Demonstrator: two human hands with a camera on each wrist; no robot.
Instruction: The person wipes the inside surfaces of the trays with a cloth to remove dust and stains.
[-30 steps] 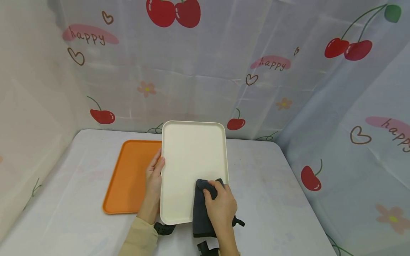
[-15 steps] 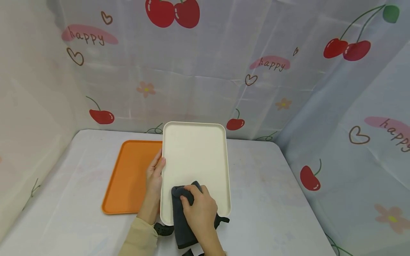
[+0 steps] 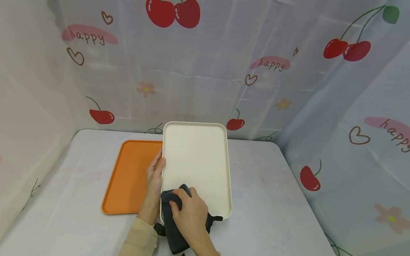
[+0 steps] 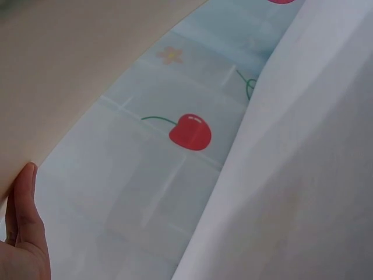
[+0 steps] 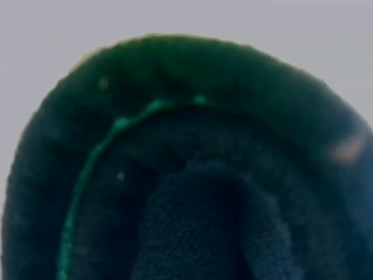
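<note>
In the head view a cream rectangular tray (image 3: 195, 156) is tilted up toward me over the table. My left hand (image 3: 154, 179) grips its left edge, thumb at the front rim and fingers behind. The left wrist view shows the fingers of that hand (image 4: 28, 233) against the tray's underside (image 4: 76, 76). My right hand (image 3: 191, 213) pinches a folded dark grey cloth (image 3: 173, 227) against the tray's lower left corner. Folded layers of the cloth (image 5: 192, 146) fill most of the right wrist view, blurred and close up.
An orange rectangular tray (image 3: 131, 177) lies on the white-covered table (image 3: 266, 206), its right side hidden behind the cream tray and left arm. A curtain (image 3: 198, 71) printed with cherries hangs behind the table and along its right side.
My right hand has slid the cloth leftward and slightly down across the cream tray, from its lower right part to its lower left corner. My left hand stays almost still on the edge.
</note>
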